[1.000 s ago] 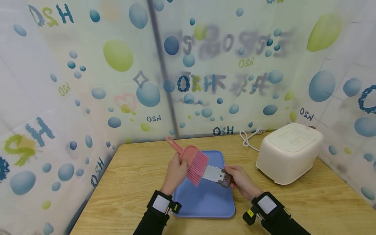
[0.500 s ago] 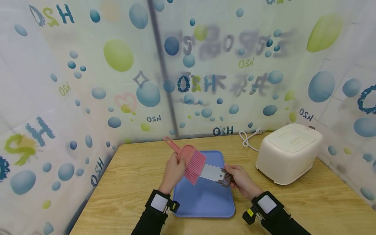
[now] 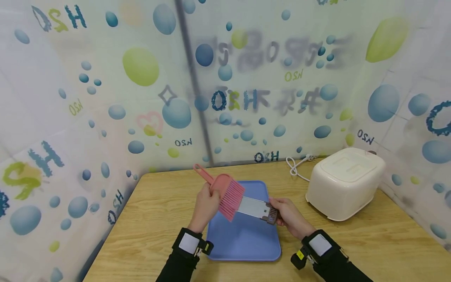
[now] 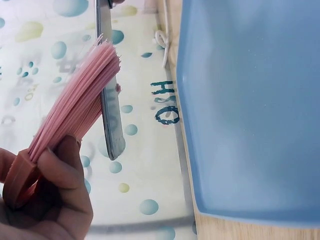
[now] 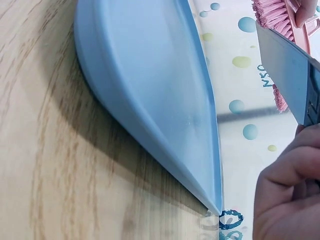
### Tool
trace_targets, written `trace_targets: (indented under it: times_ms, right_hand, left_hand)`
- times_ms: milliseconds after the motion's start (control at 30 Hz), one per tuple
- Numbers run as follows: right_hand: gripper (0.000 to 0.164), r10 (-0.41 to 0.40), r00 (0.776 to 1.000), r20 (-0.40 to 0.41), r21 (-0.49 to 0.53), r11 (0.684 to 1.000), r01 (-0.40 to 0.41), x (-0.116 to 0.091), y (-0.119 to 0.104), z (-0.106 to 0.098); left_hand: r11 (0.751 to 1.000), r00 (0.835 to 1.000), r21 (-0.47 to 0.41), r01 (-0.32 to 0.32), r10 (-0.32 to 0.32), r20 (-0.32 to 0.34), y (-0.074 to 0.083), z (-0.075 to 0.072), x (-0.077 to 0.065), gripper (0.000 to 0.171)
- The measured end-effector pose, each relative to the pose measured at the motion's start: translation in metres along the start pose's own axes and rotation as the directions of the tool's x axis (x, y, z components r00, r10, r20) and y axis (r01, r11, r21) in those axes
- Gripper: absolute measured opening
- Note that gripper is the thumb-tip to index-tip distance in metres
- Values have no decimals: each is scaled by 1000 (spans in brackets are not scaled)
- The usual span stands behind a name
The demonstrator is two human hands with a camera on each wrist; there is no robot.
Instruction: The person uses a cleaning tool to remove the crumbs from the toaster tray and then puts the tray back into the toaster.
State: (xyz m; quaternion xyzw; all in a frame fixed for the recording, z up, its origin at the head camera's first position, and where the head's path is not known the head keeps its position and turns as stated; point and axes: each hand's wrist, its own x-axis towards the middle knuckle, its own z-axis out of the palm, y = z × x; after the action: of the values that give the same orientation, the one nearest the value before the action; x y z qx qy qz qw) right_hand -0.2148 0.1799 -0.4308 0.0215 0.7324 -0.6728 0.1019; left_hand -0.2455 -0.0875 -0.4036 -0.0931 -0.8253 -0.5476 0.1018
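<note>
My left hand (image 3: 205, 205) grips a pink hand brush (image 3: 231, 197) at its head, with the handle pointing up and away to the left. My right hand (image 3: 290, 217) pinches the brown slotted end of a flat metal crumb tray (image 3: 251, 207). The bristles lie over the crumb tray's far left end. In the left wrist view the bristle tips (image 4: 102, 62) cross the tray's thin edge. From the right wrist, bristles show above and below the metal sheet (image 5: 285, 67). Both things are held up over a shallow blue tray (image 3: 246, 243).
The blue tray rests on a wooden table (image 3: 162, 211). At the right stands a white toaster (image 3: 347, 188) with a closed lid. Its white cord (image 3: 294, 169) lies looped behind it, near the back edge. A patterned curtain (image 3: 141, 117) hangs around the table's back and sides.
My left hand has drawn the brush slightly left along the crumb tray, baring more of the metal. My right hand and the crumb tray have stayed in place.
</note>
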Motion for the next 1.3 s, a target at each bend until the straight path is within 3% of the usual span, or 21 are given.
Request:
trace_targets:
  times_ms: [833,1300]
  right_hand:
    - [44,13,1000,10,5,1000,-13,2,6,-6]
    - [43,27,999,-25,-14,1000,-28,2,7,-7]
  left_hand:
    - [1000,1000,2,12,-12,-26,-6,-5,-1,21]
    - [1000,999,1,13,-13,-39,-10,-7,-3,18]
